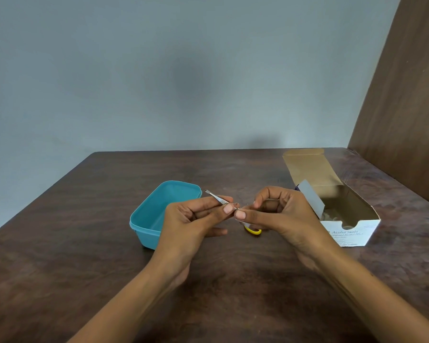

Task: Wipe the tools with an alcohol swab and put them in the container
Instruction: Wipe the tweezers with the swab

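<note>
Tweezers (pixel 217 198) pinched in my left hand (pixel 191 219); right hand (pixel 275 211) pinches a swab (pixel 242 222) on them. Container (pixel 146 219) at nine o'clock looks empty; yellow-handled tool (pixel 253 230) waits.

yellow tool (pixel 253 230) — mostly hidden, swab unclear

You have bare table (pixel 233 293) before you; the teal container (pixel 154 214) blocks the left, the opened swab box (pixel 349 226) the right.

A plain room: dark wooden table (pixel 84 243) against a bare grey wall (pixel 159 70).
</note>
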### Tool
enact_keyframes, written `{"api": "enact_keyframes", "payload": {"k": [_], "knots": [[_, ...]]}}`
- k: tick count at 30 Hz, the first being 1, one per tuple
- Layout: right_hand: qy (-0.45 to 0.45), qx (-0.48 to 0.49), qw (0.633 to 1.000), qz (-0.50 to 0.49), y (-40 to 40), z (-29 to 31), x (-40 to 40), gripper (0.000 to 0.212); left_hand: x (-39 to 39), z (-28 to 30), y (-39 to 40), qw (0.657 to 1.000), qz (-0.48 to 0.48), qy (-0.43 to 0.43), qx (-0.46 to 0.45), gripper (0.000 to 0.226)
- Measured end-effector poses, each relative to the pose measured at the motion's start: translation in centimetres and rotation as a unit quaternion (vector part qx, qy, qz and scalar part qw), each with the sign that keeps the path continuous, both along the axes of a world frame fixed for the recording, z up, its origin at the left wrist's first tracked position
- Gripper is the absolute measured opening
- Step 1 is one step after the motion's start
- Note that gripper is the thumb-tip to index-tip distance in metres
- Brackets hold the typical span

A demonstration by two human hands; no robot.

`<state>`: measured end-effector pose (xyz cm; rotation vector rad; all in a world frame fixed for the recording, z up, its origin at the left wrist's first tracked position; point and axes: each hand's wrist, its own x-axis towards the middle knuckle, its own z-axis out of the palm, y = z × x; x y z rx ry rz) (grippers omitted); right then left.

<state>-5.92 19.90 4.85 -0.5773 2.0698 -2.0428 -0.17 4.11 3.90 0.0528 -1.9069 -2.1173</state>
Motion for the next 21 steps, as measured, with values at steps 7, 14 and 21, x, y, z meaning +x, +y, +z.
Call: {"api": "enact_keyframes", "payload": {"k": [7, 14, 21], "knots": [[-0.049, 0.007, 0.999, 0.019, 0.31, 0.03, -0.32, 0.028, -0.1, 0.68, -0.35, 1.0, 0.017, 0.001, 0.02, 0.021], [-0.084, 0.009, 0.996, 0.031, 0.44, 0.24, -0.28, 0.033, 0.04, 0.75, -0.48, 1.0, 0.018, -0.003, 0.018, 0.021], [-0.091, 0.022, 0.995, 0.032, 0.62, 0.25, -0.58, 0.035, 0.02, 0.75, -0.47, 0.999, 0.023, -0.006, 0.032, 0.021]]}}
